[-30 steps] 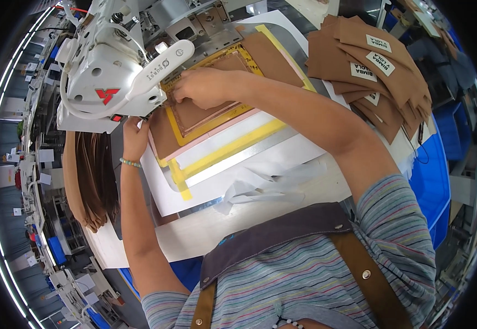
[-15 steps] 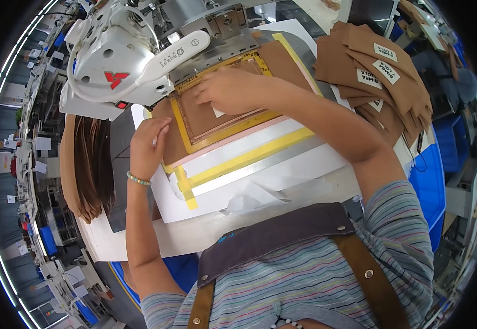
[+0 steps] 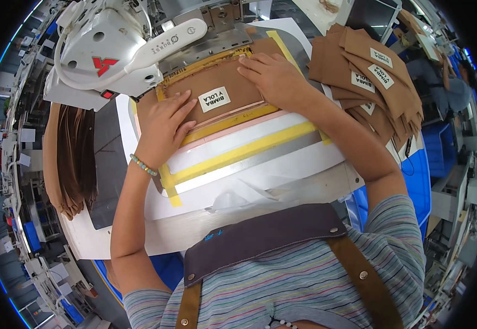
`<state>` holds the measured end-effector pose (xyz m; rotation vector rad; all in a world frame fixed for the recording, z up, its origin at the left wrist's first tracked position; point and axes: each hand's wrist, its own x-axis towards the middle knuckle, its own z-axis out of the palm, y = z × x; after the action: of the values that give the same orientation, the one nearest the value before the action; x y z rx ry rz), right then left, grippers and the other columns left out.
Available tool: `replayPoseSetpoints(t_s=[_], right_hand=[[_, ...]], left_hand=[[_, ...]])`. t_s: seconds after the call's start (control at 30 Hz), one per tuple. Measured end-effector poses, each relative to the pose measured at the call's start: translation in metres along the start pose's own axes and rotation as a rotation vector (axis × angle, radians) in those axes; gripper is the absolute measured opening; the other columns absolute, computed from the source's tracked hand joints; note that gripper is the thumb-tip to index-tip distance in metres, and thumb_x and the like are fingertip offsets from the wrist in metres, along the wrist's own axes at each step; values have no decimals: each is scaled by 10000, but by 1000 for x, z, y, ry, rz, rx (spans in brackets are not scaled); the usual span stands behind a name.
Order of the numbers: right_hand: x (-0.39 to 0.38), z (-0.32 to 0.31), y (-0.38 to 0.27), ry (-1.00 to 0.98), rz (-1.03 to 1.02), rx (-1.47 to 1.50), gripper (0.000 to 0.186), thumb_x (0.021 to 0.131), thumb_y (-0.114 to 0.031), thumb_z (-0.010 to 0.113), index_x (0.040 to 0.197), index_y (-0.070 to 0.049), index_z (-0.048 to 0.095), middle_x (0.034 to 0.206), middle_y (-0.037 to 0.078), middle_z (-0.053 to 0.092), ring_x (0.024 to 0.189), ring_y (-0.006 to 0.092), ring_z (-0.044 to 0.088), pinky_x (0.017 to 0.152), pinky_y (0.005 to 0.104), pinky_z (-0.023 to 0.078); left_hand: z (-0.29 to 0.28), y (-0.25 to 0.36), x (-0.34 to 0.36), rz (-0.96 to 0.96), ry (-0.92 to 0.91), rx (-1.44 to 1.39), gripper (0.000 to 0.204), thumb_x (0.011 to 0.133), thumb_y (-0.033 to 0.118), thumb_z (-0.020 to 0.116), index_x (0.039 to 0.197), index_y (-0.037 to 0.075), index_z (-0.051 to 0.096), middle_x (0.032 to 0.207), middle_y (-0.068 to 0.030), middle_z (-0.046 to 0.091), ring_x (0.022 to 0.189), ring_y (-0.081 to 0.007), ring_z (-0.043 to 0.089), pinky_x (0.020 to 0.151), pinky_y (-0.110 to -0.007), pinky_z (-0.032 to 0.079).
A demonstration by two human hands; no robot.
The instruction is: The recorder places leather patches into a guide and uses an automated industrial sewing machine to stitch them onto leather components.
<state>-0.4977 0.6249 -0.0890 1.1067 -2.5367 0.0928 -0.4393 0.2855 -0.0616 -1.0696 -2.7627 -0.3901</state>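
Observation:
A brown fabric or leather-like panel (image 3: 216, 74) lies inside a yellow-edged frame (image 3: 230, 119) under the sewing machine's head. Near its middle sits a white label (image 3: 214, 100) with dark print. My left hand (image 3: 164, 123) rests on the left side of the panel and frame, fingers spread. Across the label, my right hand (image 3: 277, 82) lies over the right end, its fingertips on the panel. Neither hand grasps anything that I can see.
The white sewing machine (image 3: 107, 60) stands at the upper left. Brown labelled pieces (image 3: 370, 82) are piled at the right, and a stack of brown pieces (image 3: 71, 156) hangs at the left edge. A blue bin (image 3: 414, 181) is at the right.
My right hand has moved right, uncovering the white label. My left hand has moved onto the panel's left side and its fingers have spread. The panel now fills the frame more flatly.

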Motion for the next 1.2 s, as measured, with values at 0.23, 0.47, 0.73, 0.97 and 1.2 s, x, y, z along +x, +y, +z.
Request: replayPoseSetpoints(t_s=[0.23, 0.47, 0.73, 0.97, 1.2], right_hand=[[11, -4, 0, -95, -25, -14, 421, 943, -102, 640, 1359, -36, 651, 1430, 98, 642, 1308, 256, 586, 1058, 403, 472], [16, -5, -8, 32, -110, -202, 284, 856, -114, 681, 1132, -48, 688, 1233, 67, 686, 1133, 202, 609, 837, 349, 479], [23, -4, -16, 62, -162, -208, 293, 844, -116, 685, 1121, -21, 696, 1183, 93, 699, 1107, 218, 621, 784, 341, 477], [31, -1, -20, 36, -187, -270, 398, 853, -174, 721, 1221, -24, 696, 1289, 94, 699, 1117, 191, 620, 766, 328, 483], [48, 2, -38, -54, -176, -211, 460, 893, -163, 650, 1333, -33, 674, 1367, 89, 673, 1074, 209, 620, 811, 340, 492]], left_hand=[[5, 0, -6, -24, -19, 1, 524, 977, 167, 716, 1480, 69, 605, 1616, -109, 525, 1476, -354, 487, 1206, -478, 389], [3, 0, -7, -52, -24, 12, 521, 982, 171, 713, 1482, 72, 603, 1613, -115, 525, 1478, -361, 485, 1222, -474, 389], [0, 0, -4, -55, -45, -11, 497, 997, 172, 692, 1476, 76, 600, 1587, -125, 541, 1451, -367, 508, 1208, -473, 425], [0, -1, -4, -51, -48, 11, 484, 1019, 194, 665, 1485, 90, 589, 1587, -119, 539, 1470, -361, 485, 1211, -471, 416], [0, -1, -6, -54, -45, -15, 472, 1030, 188, 654, 1487, 94, 589, 1587, -130, 538, 1485, -360, 474, 1207, -471, 416]])
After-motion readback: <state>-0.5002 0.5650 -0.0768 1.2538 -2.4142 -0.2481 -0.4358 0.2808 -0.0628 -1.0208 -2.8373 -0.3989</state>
